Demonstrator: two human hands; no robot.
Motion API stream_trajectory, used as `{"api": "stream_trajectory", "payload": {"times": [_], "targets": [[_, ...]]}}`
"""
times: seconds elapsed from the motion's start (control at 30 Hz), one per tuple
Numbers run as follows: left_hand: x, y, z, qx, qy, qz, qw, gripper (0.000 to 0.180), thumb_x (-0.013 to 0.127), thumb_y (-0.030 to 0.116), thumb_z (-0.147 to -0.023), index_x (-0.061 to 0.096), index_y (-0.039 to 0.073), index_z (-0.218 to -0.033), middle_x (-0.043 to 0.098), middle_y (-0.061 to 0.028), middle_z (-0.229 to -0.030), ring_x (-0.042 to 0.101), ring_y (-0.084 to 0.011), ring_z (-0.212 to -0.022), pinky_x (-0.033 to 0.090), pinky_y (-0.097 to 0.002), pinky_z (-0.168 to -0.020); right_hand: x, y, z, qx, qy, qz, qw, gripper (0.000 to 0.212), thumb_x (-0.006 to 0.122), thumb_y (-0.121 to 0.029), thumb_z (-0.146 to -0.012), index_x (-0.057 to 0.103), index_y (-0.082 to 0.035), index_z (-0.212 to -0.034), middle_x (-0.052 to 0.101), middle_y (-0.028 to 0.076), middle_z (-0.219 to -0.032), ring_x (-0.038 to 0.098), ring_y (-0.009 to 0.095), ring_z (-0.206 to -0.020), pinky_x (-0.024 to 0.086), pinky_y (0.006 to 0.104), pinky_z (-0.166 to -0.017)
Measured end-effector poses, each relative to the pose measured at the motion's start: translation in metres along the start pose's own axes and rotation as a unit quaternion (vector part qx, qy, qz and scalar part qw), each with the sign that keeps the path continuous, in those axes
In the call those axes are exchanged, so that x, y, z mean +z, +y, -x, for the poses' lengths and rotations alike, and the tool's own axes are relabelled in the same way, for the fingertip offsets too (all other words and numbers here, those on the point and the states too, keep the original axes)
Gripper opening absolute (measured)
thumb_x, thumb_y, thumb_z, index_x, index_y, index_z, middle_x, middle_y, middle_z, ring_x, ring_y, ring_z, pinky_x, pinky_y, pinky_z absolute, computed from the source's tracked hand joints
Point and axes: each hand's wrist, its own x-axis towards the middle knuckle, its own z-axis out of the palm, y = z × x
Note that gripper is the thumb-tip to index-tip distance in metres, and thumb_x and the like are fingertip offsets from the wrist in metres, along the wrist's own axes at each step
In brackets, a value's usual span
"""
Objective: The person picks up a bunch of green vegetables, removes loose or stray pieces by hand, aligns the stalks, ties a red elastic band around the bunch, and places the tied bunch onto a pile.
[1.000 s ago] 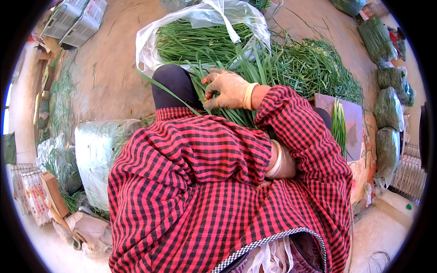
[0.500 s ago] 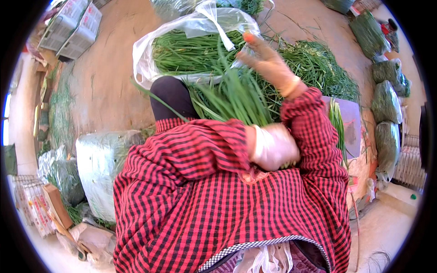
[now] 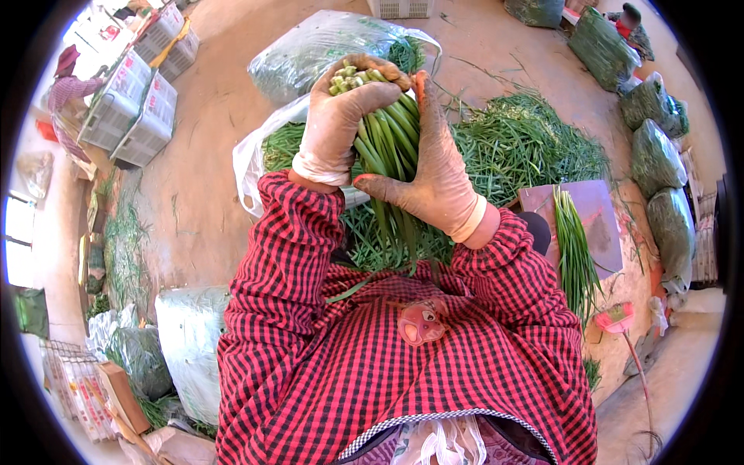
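A bunch of green garlic chives (image 3: 390, 139) is held up in front of me, its pale stem ends pointing away and its leaves hanging toward my lap. My left hand (image 3: 329, 128), in a pale stained glove, wraps round the stem-end part with the thumb across the front. From the other side my right hand (image 3: 442, 170), gloved too, cups the bunch lower down, thumb in front and fingers extended along its right side. Beyond my hands spreads a loose heap of garlic chives (image 3: 535, 143). An open white plastic bag (image 3: 248, 167) of chives is partly hidden behind my left hand.
On a purple board (image 3: 608, 232) at my right lies another bunch of chives (image 3: 572, 244). A filled clear bag (image 3: 318, 54) sits farther ahead. Stuffed bags (image 3: 659, 155) line the right wall. At far left a person (image 3: 70, 101) stands by white crates (image 3: 143, 120).
The bunch has swung from leaves-away to stem ends away, raised from near my chest. My right hand, earlier apart with fingers spread, now holds its right side. The view has shifted.
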Motion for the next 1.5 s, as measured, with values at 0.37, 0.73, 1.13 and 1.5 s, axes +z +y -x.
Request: {"api": "stream_trajectory", "payload": {"times": [0.37,0.73,1.13,1.5], "targets": [[0.003,-0.02,-0.002,-0.031,0.082,0.083,0.993,0.018,0.06,-0.007,-0.079,0.06,0.0,-0.095,0.066,-0.0114,-0.09,0.066,-0.0231,-0.083,0.056,-0.0336,-0.079,-0.003,0.004,0.009,-0.032,0.049,0.029,0.998,0.095,0.084,-0.037,-0.069,0.041,-0.009,-0.149,0.043,0.023,-0.145,0.042,0.044,-0.134,0.034,0.0512,-0.112],[-0.034,-0.024,-0.028,-0.006,0.13,0.043,0.991,0.018,0.06,0.004,-0.085,0.061,0.002,-0.103,0.064,-0.0107,-0.096,0.064,-0.0243,-0.088,0.054,-0.0362,-0.087,0.005,0.006,0.025,-0.099,0.078,0.067,0.99,0.032,0.08,-0.015,-0.073,0.067,-0.013,-0.102,0.059,0.009,-0.12,0.056,0.033,-0.116,0.046,0.0442,-0.095],[-0.035,-0.043,-0.023,0.056,0.168,-0.02,0.984,0.016,0.069,-0.003,-0.076,0.068,0.001,-0.092,0.068,-0.0066,-0.086,0.064,-0.0169,-0.074,0.054,-0.0287,-0.071,-0.006,0.002,-0.001,-0.03,0.076,0.136,0.987,0.022,0.067,-0.009,-0.076,0.061,-0.008,-0.097,0.062,0.011,-0.092,0.062,0.034,-0.088,0.05,0.046,-0.078],[-0.026,0.006,-0.007,0.008,0.005,-0.093,0.996,0.024,0.068,-0.002,-0.081,0.066,0.0,-0.106,0.071,-0.011,-0.097,0.069,-0.0193,-0.086,0.057,-0.0308,-0.08,-0.058,0.044,-0.036,0.081,0.135,-0.021,0.987,0.015,0.072,-0.005,-0.085,0.068,-0.008,-0.1,0.069,0.007,-0.091,0.068,0.016,-0.079,0.055,0.0302,-0.073]]}}
